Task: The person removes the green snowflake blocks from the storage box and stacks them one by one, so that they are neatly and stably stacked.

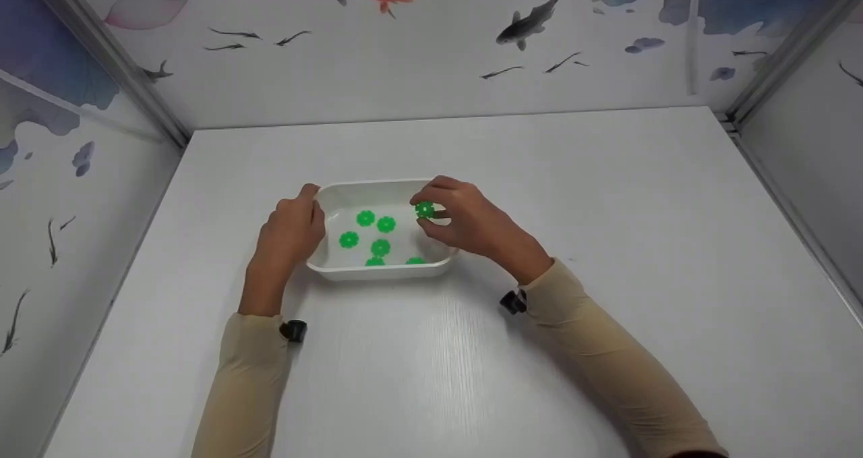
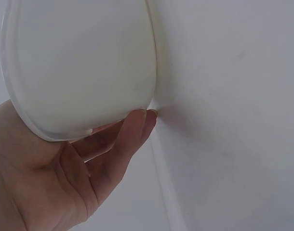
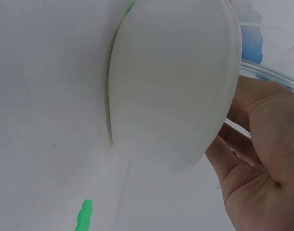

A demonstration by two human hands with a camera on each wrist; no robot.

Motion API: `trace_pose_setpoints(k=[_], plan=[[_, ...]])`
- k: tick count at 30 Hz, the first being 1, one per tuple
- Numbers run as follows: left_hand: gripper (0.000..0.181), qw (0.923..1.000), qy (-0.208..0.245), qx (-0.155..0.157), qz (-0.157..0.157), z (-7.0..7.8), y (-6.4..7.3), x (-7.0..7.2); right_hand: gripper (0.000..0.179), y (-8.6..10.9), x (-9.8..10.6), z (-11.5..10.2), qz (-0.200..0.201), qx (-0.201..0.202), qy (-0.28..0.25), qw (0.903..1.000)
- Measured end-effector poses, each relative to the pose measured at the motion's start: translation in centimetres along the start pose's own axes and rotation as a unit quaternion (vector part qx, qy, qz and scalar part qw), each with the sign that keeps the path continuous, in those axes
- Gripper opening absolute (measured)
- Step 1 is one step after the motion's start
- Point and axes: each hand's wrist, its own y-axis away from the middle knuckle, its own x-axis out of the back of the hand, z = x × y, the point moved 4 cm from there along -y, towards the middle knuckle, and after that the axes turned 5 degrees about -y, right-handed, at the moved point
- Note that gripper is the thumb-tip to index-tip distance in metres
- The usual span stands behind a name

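Observation:
A white rectangular plastic dish [image 1: 384,274] stands in front of the person on the white table. Its left end is held by my left hand [image 1: 286,232], with the fingers against the outer wall, as the left wrist view shows [image 2: 96,168]. Over the dish's right end, my right hand [image 1: 472,222] pinches a green flower-shaped piece [image 1: 425,210] between thumb and fingers. Several similar green pieces [image 1: 380,247] lie spread on the dish floor, two of them partly hidden by the near wall. In the right wrist view the dish wall [image 3: 171,86] hides the fingertips.
The white table [image 1: 607,208] extends around the dish on every side. A printed back panel [image 1: 431,73] rises at its far edge, with side panels in metal frames at left and right. A green scalloped shape [image 3: 84,215] shows low in the right wrist view.

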Motion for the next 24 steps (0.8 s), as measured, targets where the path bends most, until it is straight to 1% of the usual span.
trace_pose_setpoints(k=[6,14,20,24], plan=[[0.043,1.0,0.005,0.0,0.001,-0.1,-0.1,-0.1,0.029,0.5,0.8,0.2,0.007,-0.01,0.002,0.9999],[0.043,1.0,0.007,0.002,-0.002,0.0,0.0,-0.1,0.031,1.6,2.5,0.8,0.02,-0.019,-0.001,0.9996],[0.043,1.0,0.004,0.006,-0.003,0.2,0.3,0.2,0.031,2.9,4.1,2.1,0.03,-0.016,0.003,0.9994],[0.043,0.9999,0.004,0.009,-0.006,0.3,0.3,0.2,0.034,3.8,5.0,2.9,0.04,-0.028,0.009,0.9988]])
